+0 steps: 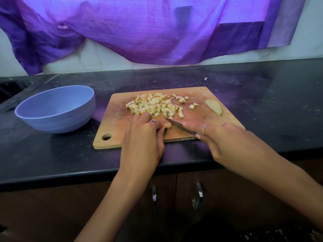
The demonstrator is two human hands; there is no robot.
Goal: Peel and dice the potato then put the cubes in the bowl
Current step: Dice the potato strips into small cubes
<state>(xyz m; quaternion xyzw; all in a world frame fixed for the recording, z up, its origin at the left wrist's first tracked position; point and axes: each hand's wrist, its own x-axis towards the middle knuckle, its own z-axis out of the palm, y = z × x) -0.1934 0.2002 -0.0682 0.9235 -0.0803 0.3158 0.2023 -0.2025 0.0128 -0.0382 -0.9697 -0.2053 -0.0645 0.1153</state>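
Observation:
A wooden cutting board (120, 133) lies on the black counter. A pile of potato cubes (153, 104) covers its far middle. A peeled potato slice (214, 107) lies at the board's far right. My left hand (145, 138) pinches a small potato piece (167, 125) against the board. My right hand (225, 142) grips a knife (178, 125), its blade pointing left with the tip just beside that piece. The blue bowl (56, 109) stands to the left of the board, and I see nothing in it.
The black counter (271, 102) runs on to the right and ends at a front edge near me. A purple cloth (148, 32) hangs over the wall behind. Cabinet doors with metal handles (198, 196) are below the counter.

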